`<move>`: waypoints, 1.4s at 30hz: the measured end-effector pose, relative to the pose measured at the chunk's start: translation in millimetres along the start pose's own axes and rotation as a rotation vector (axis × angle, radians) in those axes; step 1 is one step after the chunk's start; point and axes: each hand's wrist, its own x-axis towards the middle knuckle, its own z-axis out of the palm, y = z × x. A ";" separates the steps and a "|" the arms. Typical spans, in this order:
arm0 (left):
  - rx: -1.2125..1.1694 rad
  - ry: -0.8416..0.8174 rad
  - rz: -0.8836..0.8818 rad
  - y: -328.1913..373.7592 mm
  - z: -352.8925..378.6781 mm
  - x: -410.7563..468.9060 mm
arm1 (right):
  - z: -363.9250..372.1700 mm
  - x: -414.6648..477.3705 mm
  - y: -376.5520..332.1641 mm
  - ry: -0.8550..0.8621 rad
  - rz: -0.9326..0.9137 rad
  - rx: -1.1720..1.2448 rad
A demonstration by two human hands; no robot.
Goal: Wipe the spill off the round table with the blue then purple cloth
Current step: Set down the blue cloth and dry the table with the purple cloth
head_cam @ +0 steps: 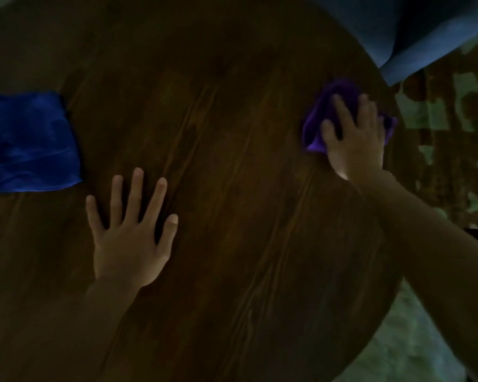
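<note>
The dark brown round wooden table (232, 133) fills the view in dim light. A blue cloth (28, 142) lies flat at the table's left side, untouched. My left hand (130, 232) rests flat on the wood with fingers spread, just right of and below the blue cloth. Near the right rim, my right hand (356, 136) presses down on a crumpled purple cloth (319, 122), fingers spread over it. The hand covers most of that cloth. No spill is visible on the dark surface.
A blue upholstered seat or cushion (398, 34) stands beyond the table's far right edge. A patterned green and brown rug (453, 133) covers the floor to the right. The table's rim curves close by my right hand.
</note>
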 end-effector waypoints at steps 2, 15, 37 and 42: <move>0.002 -0.003 -0.002 -0.9 -1.0 0.3 | 1.7 -2.7 -16.9 0.006 0.240 0.056; -0.007 0.014 -0.009 -2.9 3.8 2.5 | 7.6 -81.9 56.0 -0.078 -0.820 -0.078; 0.020 0.062 -0.035 -3.6 9.5 -0.8 | 9.7 -123.6 76.1 0.024 0.162 0.057; 0.021 0.083 -0.030 -8.0 14.0 -0.4 | 44.7 -262.6 -23.1 0.057 0.164 0.089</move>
